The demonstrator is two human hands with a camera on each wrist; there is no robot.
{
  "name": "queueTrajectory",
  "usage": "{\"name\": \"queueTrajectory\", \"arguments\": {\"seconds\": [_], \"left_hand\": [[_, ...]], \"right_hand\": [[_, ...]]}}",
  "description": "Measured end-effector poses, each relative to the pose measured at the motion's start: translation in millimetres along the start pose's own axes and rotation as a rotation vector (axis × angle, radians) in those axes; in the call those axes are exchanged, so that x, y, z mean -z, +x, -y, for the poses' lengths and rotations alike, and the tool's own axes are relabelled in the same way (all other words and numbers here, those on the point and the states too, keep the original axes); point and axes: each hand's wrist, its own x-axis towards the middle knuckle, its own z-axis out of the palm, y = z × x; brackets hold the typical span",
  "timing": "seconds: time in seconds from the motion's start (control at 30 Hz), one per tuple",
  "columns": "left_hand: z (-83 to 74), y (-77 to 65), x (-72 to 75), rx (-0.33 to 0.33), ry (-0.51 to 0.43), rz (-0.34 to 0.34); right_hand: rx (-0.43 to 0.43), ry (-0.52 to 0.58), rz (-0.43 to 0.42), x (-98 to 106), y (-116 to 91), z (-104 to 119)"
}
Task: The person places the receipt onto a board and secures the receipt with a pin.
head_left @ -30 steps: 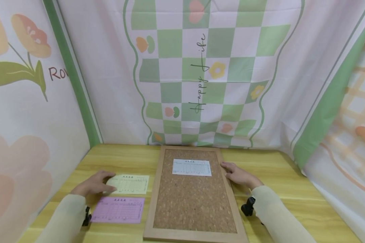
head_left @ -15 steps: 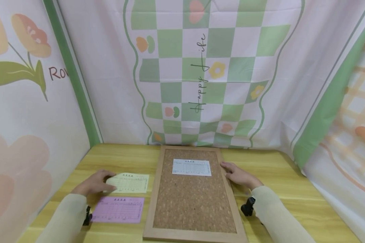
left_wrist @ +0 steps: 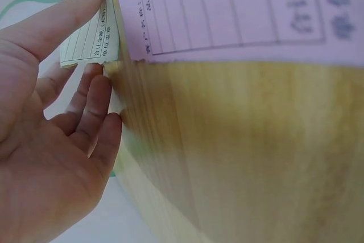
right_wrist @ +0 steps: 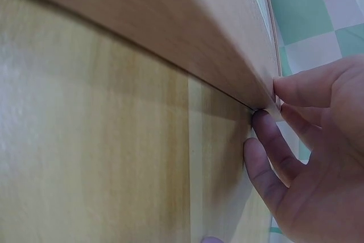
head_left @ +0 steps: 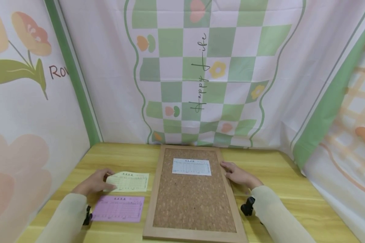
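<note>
My left hand (head_left: 93, 182) pinches the left end of a pale yellow-green receipt slip (head_left: 130, 182), thumb on top and at least one finger beneath. That end bends up a little from the wooden table. Nearer to me lies a purple receipt slip (head_left: 118, 209), flat and apart from the fingers. A framed cork board (head_left: 194, 206) lies to the right, with a light blue receipt slip (head_left: 191, 167) on its far part. My right hand (head_left: 241, 177) rests loosely against the board's right edge. In the right wrist view, its thumb and fingertips (right_wrist: 263, 119) touch the wooden frame (right_wrist: 187, 32).
The wood-grain table (head_left: 292, 202) extends on both sides of the board. Behind it hangs a green-and-white checked curtain (head_left: 197, 84), with printed curtains at left and right. A black wrist device (head_left: 248, 206) sits below my right hand.
My left hand has risen very slightly, lifting the held end of the yellow-green slip a little. The right hand, board, blue slip and purple slip stay in place.
</note>
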Motion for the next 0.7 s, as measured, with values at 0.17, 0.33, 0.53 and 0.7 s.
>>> {"name": "queueTrajectory", "arguments": {"seconds": [0.17, 0.33, 0.53, 0.7], "left_hand": [[1.1, -0.2, 0.1, 0.051, -0.019, 0.009], [-1.1, -1.2, 0.1, 0.069, -0.029, 0.002], [-2.6, -1.4, -0.9, 0.08, -0.024, -0.013], [-2.0, -1.9, -2.2, 0.084, -0.031, -0.02]], "right_hand": [[-0.016, 0.025, -0.003, -0.8, 0.2, 0.1], [-0.022, 0.018, -0.011, -1.0, -1.0, 0.9], [-0.024, 0.018, -0.014, -1.1, -1.8, 1.4], [-0.017, 0.015, -0.019, -1.7, -1.0, 1.4]]}}
